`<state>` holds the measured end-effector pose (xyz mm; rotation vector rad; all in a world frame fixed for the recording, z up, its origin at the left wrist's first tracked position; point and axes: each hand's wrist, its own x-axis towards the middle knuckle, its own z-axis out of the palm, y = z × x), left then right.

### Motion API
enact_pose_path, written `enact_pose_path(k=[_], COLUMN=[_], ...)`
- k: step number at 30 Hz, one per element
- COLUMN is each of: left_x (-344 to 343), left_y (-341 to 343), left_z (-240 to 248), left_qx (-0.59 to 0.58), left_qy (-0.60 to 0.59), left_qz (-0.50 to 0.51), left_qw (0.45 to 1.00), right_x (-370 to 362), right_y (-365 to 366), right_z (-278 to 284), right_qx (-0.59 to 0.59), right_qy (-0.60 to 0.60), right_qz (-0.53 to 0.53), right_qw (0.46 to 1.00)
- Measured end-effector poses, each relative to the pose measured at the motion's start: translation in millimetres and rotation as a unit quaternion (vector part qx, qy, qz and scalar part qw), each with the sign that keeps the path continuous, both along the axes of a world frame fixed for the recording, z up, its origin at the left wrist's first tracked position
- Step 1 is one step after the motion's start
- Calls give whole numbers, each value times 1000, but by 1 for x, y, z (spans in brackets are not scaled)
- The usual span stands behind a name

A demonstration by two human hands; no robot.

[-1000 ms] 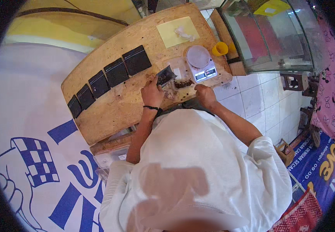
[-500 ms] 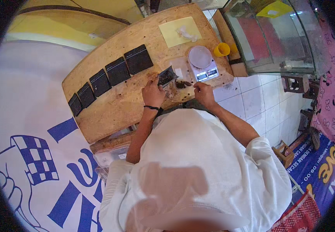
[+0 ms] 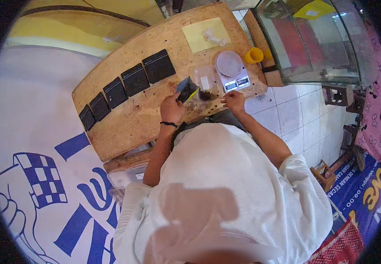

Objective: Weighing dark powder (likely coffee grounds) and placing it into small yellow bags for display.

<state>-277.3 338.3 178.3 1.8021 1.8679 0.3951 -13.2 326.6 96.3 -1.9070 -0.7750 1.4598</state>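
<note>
My left hand (image 3: 172, 108) grips a small dark pouch (image 3: 184, 89) at the table's near edge. Dark crumbly bits show at the pouch, and a bright yellow-green strip (image 3: 194, 94) stands out along its right side. Just right of it lies a clear plastic container (image 3: 204, 73) with a pile of dark granules (image 3: 208, 95) at its near end. My right hand (image 3: 234, 102) is beside that pile, its fingers drawn together in a pinch. Whatever they hold is too small to make out. Behind this hand stands a white kitchen scale (image 3: 230, 64) with a round pan and a lit display.
Several flat black pouches (image 3: 135, 80) lie in a row along the wooden table (image 3: 124, 123). A yellow cup (image 3: 254, 55) stands right of the scale. Farther back, crumpled tissue (image 3: 213, 38) rests on a yellow sheet (image 3: 195, 35). A glass case (image 3: 313, 48) borders the table's right side.
The pouch in my left hand has turned more upright, and the yellow-green strip has come into view. My right hand has shifted slightly; a dark piece near its fingertips no longer shows.
</note>
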Motion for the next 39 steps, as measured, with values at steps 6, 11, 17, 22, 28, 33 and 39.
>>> enact_pose_path(k=[6, 11, 17, 22, 28, 33, 39], left_x=[-6, -2, -6, -3, -7, -6, -2], left_y=[-1, 2, -4, -2, -1, 0, 1], left_z=[0, 9, -1, 2, -5, -5, 0], left_qx=[-26, -97, -1, 0, 52, 45, 46], left_qy=[-4, -15, -11, -9, 7, 21, 44], left_qz=[-4, 7, 4, 20, 12, 13, -5], left_qw=[1000, 995, 1000, 1000, 999, 999, 998], right_x=[-8, -5, 3, 18, 31, 37, 20], right_y=[3, 5, 9, 12, 15, 20, 31], right_z=[-13, -23, -23, -14, 2, 31, 83], right_qx=[-63, -88, -90, -92, -64, -1, 38], right_qy=[112, 188, 229, 317, 267, 278, 254], right_qz=[-69, -105, -119, -116, -97, -112, -84], right_qw=[989, 973, 962, 937, 957, 954, 963])
